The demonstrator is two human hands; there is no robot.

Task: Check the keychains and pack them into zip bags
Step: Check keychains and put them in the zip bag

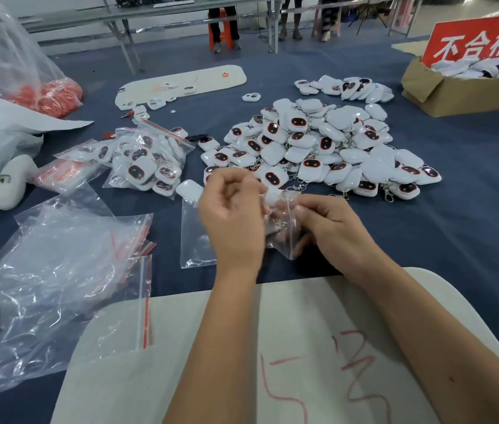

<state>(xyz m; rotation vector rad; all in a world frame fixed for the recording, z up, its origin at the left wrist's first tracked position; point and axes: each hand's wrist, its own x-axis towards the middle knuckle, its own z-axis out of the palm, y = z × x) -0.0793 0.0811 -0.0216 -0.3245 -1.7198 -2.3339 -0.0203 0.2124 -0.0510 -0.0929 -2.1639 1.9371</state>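
A big heap of white keychains [318, 148] with dark oval faces lies on the blue cloth just beyond my hands. My left hand [231, 215] and my right hand [331, 224] are together over the table's near middle, both pinching a small clear zip bag [282, 228]. A white keychain [272, 197] sits at the bag's mouth between my fingers, partly hidden. Another small clear bag [194, 240] lies flat under my left hand. A single white keychain [188, 188] rests face down just left of my hands.
A filled zip bag of keychains [147, 160] lies at the left. Large empty zip bags [58, 276] spread at the near left. A cardboard box [456, 90] with a red sign stands far right. A white board [272, 347] with red marks lies under my forearms.
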